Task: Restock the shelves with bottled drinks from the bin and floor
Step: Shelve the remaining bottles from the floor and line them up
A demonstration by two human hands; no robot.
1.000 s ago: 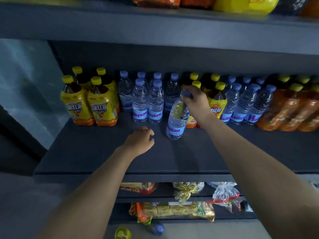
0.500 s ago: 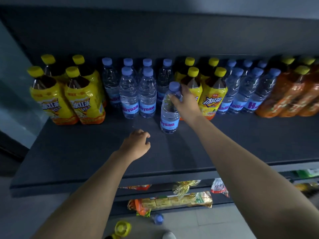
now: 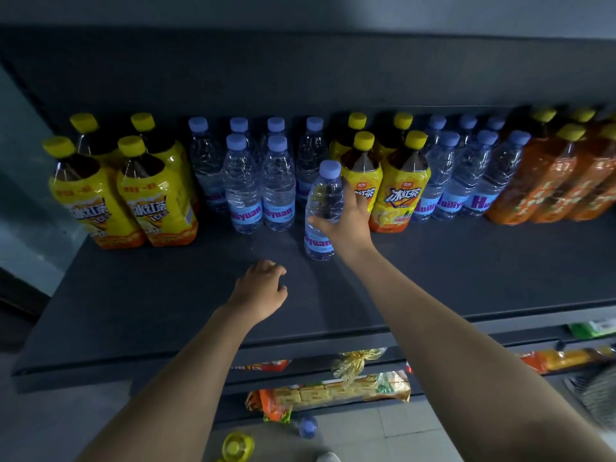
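A clear water bottle [image 3: 322, 195] with a blue cap stands upright on the dark shelf [image 3: 166, 295], in front of the other water bottles [image 3: 260, 188]. My right hand [image 3: 346, 228] grips its body from the right side. My left hand [image 3: 261, 290] hovers over the shelf just left of and nearer than the bottle, fingers loosely curled and holding nothing. Down on the floor lie a blue-capped bottle [image 3: 306, 426] and a yellow-capped one [image 3: 237, 446], only their tops showing.
Yellow iced-tea bottles stand at the left [image 3: 123, 201] and middle [image 3: 396, 191] of the shelf; more water bottles [image 3: 466, 181] and orange drinks [image 3: 560, 181] fill the right. Snack packets [image 3: 330, 391] lie on the lower shelf.
My right hand slid down from the bottle's cap to its body and the bottle now stands straighter. The left hand stayed put. The view tilted downward.
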